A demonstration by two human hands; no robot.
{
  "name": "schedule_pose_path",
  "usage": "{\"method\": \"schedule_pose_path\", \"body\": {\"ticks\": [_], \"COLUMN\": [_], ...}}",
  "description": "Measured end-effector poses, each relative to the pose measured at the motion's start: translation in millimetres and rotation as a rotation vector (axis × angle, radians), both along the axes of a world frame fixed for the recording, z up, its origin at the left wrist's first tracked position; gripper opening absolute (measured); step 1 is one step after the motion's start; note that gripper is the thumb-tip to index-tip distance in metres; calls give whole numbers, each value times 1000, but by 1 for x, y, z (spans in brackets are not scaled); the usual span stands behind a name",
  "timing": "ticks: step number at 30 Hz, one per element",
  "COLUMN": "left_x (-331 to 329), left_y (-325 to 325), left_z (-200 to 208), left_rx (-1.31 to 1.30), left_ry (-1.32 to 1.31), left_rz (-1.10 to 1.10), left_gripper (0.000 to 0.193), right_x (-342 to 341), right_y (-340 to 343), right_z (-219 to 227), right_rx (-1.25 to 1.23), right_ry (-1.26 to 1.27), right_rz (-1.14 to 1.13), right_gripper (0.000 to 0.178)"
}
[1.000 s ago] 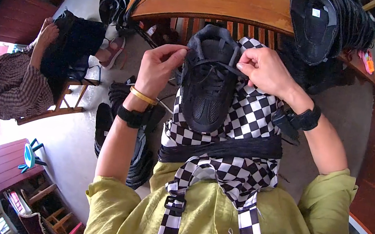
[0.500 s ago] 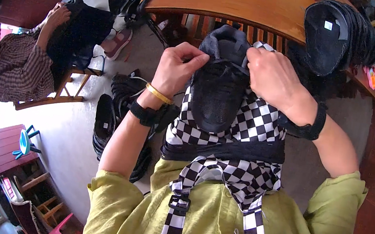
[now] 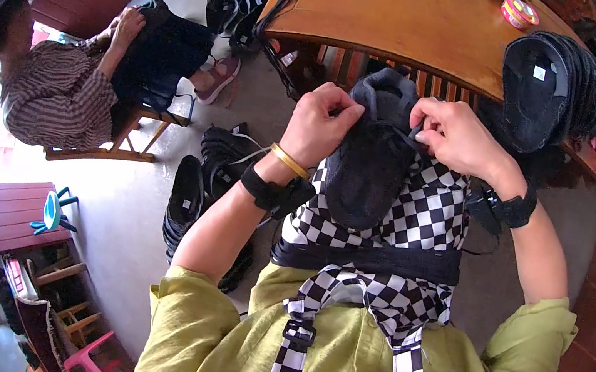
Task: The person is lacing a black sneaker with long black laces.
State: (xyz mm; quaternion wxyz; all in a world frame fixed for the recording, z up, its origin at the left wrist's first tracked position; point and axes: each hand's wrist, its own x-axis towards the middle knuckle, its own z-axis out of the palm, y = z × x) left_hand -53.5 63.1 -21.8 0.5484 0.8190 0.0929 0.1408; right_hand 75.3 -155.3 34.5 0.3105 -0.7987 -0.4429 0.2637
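Note:
A black shoe upper point(image 3: 366, 177) lies across my checkered apron point(image 3: 431, 207), its toe end toward me and its grey-lined collar point(image 3: 384, 94) away from me. Thumb and fingers of my left hand point(image 3: 318, 123) are pinched at the upper's left edge, below the collar. On the opposite edge, my right hand point(image 3: 458, 137) pinches a dark strip of the upper between thumb and bent fingers. Whether a lace or thread is also in either pinch cannot be made out. A long bundle of black laces point(image 3: 357, 256) lies across my lap.
A brown wooden table point(image 3: 388, 13) stands ahead, with stacked black shoe uppers point(image 3: 535, 91) at its right and a round pink-yellow tub point(image 3: 519, 12). More uppers lie in piles point(image 3: 187, 199) on the floor at left. Another person point(image 3: 63, 90) sits at far left, handling dark material.
The whole view has shifted, so the scene sits lower and further right. My right fingers have turned and now pinch lower on the upper's edge. My left hand keeps its pinch.

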Motion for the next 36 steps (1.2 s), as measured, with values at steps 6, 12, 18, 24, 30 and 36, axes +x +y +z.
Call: {"method": "schedule_pose_path", "body": {"ticks": [6,12,18,24,30,36], "left_x": [14,32,67,81,92,85], "left_y": [-9,8,39,32,1,12], "left_z": [37,55,52,52,28,34], "left_rx": [978,917,585,588,722,444], "left_ry": [-246,-254,-89,165,197,178], "left_rz": [-321,-539,-818,-891,-828,-478], "left_gripper": [9,13,27,28,25,17], "right_x": [-2,-11,-11,-12,5,22], "right_y": [-6,-12,-10,-6,-2,22], "right_z": [7,-1,12,19,10,-29], "right_rx": [93,137,104,55,-114,244], "right_ry": [-210,-156,-555,-569,-197,-334], "right_rz": [102,49,150,156,72,13], "right_gripper": [13,11,7,8,21,11]}}
